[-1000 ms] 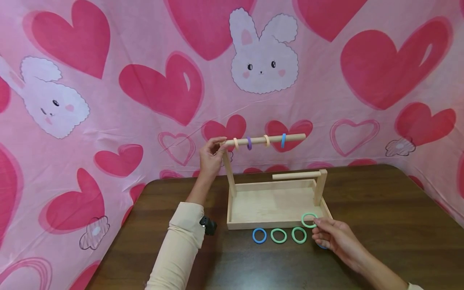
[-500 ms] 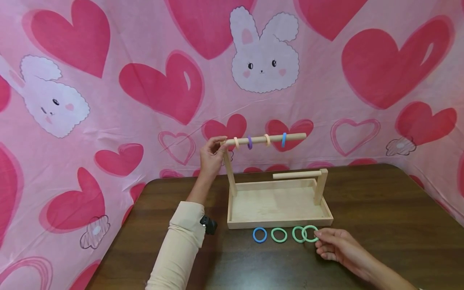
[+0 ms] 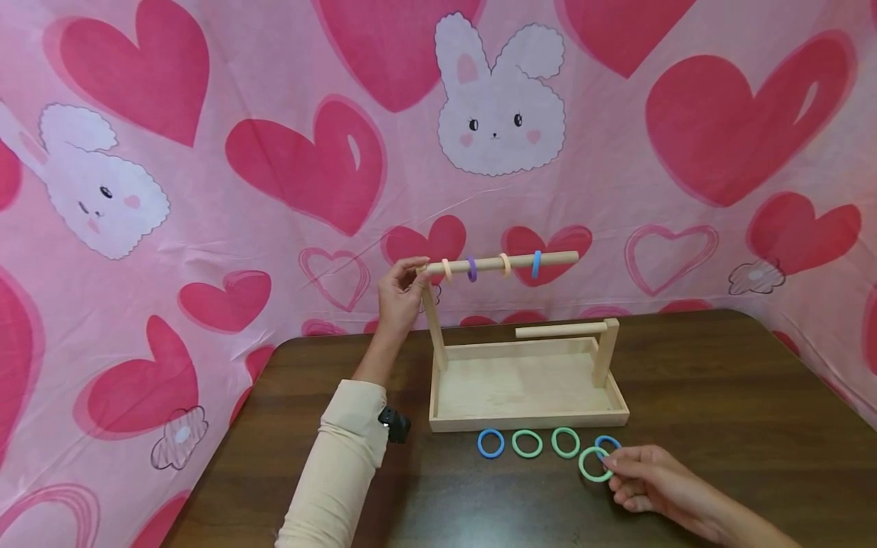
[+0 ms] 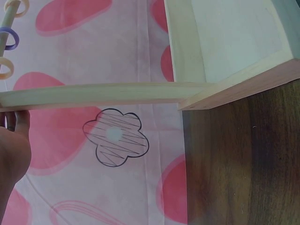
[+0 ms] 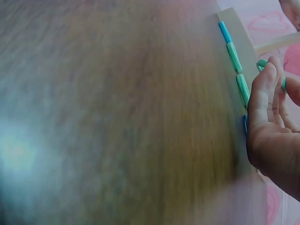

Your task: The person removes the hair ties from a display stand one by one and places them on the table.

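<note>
Head view: the right hand (image 3: 651,481) pinches a green ring (image 3: 584,476) up off the brown table (image 3: 699,411). The ring covers part of a blue ring (image 3: 608,438) behind it. That one ends a row with two more green rings (image 3: 527,457) and another blue ring (image 3: 491,457). Next comes a wooden tray (image 3: 527,422) with a short stick (image 3: 562,331) on its right post (image 3: 606,354). The left hand (image 3: 403,295) grips the top of the tall left post (image 3: 434,327). Two peach rings (image 3: 505,265), a purple ring (image 3: 472,270) and a light blue ring (image 3: 537,264) hang on its long stick (image 3: 489,265). Behind is a pink bunny cloth (image 3: 603,175).
</note>
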{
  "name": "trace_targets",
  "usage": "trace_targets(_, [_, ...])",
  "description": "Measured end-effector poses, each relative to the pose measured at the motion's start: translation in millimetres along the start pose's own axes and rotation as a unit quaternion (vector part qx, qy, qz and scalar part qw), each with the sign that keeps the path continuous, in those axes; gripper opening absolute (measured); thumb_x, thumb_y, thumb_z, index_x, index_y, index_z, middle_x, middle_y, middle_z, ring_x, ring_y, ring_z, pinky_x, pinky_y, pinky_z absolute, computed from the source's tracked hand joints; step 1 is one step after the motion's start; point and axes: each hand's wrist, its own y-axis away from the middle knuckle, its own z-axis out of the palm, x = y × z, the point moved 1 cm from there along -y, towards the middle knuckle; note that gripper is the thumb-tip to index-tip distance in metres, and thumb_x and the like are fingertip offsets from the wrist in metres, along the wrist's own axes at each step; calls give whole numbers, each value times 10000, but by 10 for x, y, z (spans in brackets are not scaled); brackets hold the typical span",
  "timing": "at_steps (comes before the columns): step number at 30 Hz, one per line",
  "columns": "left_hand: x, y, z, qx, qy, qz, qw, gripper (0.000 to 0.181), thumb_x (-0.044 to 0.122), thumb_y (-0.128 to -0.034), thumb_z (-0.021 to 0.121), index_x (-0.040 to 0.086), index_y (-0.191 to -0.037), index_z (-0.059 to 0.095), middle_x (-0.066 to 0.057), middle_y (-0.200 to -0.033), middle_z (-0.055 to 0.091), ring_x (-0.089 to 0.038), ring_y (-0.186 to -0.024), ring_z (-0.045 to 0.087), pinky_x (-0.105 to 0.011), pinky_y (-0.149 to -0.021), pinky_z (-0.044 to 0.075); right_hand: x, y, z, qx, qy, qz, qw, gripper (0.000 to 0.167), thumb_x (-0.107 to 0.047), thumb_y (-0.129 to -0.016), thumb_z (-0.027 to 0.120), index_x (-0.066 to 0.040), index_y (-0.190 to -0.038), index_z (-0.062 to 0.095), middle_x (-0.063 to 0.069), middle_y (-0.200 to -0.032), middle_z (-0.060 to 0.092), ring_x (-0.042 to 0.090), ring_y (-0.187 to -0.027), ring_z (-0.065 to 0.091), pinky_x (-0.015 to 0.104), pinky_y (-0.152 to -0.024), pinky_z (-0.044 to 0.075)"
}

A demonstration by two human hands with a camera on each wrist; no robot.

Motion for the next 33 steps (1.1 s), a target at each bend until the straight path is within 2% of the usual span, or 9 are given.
trace_targets(9, [3,-5,-3,6,42,-51,10000,212,-52,-920,669,-124,-1119,657,-367,-1028,670,57,-799,621,-133,-747,543,6,123,-89,-154,443,248,9986,262,-183,-1086,431,-147,-1008,678,-95,-885,693,-10,-774,663,171,-726,562])
trace_targets(16, [12,-4,1,13,70,-80,9999,211,-51,-914,674,-134,-1107,655,-380,-1001,669,55,-793,627,-135,-745,542,10,176,-72,-354,504,255,9978,258,-145,-1068,453,-151,-975,693,-93,-858,714,-14,-757,688,155,-674,568])
trace_targets(24, [-2,-7,6,51,136,-217,9997,207,-50,-915,673,-130,-1106,660,-330,-971,692,30,-790,627,-149,-735,548,39,192,-82,-164,890,224,9956,214,-147,-1045,487,-87,-1018,690,-70,-833,710,-11,-725,689,149,-632,559])
trace_targets(28, [8,-8,9,45,121,-172,9998,208,-47,-915,674,-132,-1104,659,-344,-972,688,30,-788,627,-145,-728,545,32,196,-83,-11,1097,239,9937,210,-145,-1038,495,-58,-1023,686,-57,-823,706,-9,-712,689,146,-618,556])
trace_targets(33, [8,-4,6,28,79,-76,9999,211,-45,-912,676,-129,-1104,661,-378,-977,671,36,-785,629,-139,-726,539,33,196,-68,169,1362,190,9904,285,-125,-1037,483,114,-1032,638,-50,-799,697,-13,-688,676,140,-597,546])
